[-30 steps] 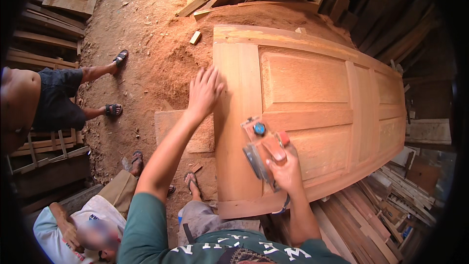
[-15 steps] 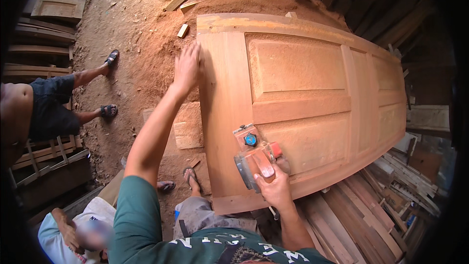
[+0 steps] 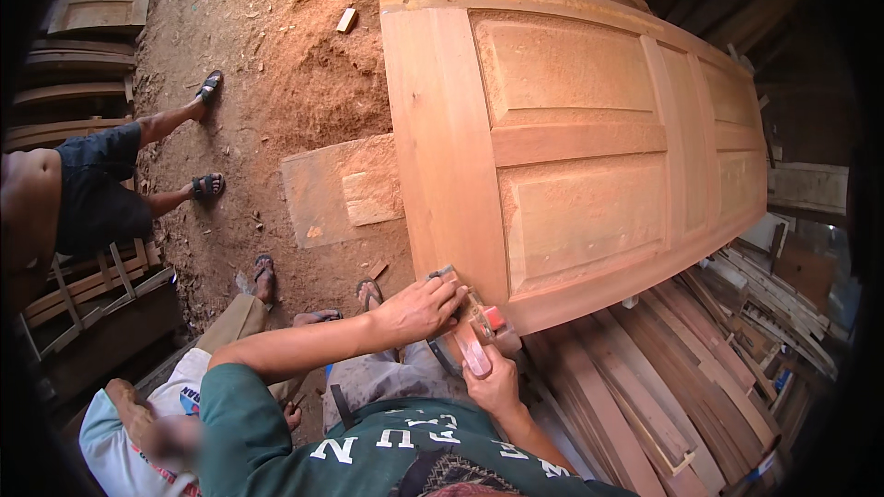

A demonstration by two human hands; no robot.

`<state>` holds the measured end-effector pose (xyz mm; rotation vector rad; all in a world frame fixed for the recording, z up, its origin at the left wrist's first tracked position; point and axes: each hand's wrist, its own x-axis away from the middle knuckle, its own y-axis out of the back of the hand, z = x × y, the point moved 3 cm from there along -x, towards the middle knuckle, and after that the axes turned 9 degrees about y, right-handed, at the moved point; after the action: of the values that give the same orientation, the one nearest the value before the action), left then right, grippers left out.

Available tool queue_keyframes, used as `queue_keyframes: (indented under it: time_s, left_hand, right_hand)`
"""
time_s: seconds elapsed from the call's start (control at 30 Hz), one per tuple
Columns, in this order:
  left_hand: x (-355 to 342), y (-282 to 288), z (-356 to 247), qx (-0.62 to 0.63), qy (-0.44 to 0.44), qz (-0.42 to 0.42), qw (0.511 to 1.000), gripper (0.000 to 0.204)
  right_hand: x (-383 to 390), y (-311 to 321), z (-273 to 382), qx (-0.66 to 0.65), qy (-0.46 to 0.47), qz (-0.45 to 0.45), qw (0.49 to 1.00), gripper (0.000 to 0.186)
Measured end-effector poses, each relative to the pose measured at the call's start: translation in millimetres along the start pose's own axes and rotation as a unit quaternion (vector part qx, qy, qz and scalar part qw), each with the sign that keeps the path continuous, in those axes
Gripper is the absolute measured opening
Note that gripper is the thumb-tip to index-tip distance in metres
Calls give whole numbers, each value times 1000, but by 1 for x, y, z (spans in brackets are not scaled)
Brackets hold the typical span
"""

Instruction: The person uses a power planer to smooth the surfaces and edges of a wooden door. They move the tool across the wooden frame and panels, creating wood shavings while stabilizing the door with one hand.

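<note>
A dusty electric hand planer with a red part on its side sits at the near left corner of a panelled wooden door. My right hand is wrapped round its rear handle. My left hand is closed over the planer's front end, where the blue knob is hidden beneath the fingers. Fine sawdust lies over the door's raised panels, while the plain board along its left end looks mostly bare.
Stacked planks lie at the right below the door. A flat board rests on the sawdust-covered ground to the left. One person stands at the far left; another is close at my lower left. A small wood block lies beyond.
My left hand has left the door's far left edge and closed on the planer's front. The planer has come nearer to me, to the door's near edge. The view has shifted.
</note>
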<state>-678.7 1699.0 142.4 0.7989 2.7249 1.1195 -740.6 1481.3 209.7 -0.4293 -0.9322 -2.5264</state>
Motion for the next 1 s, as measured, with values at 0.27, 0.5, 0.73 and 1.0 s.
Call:
queue_keyframes:
  time_s: [0.27,0.5,0.73,1.0]
  left_hand:
    - [56,-15,48,234,340,-249,876,56]
    - [108,-151,29,464,420,-64,778,102]
    - [78,-132,0,426,460,-27,779,101]
    - [76,-120,-7,401,441,-84,799,94]
  right_hand:
    - [-5,-28,15,-32,11,-54,998,19]
    - [-78,-33,43,-14,52,-63,997,17]
    - [-152,-33,67,-39,85,-78,993,16]
    - [-235,-38,85,-42,91,-71,992,18]
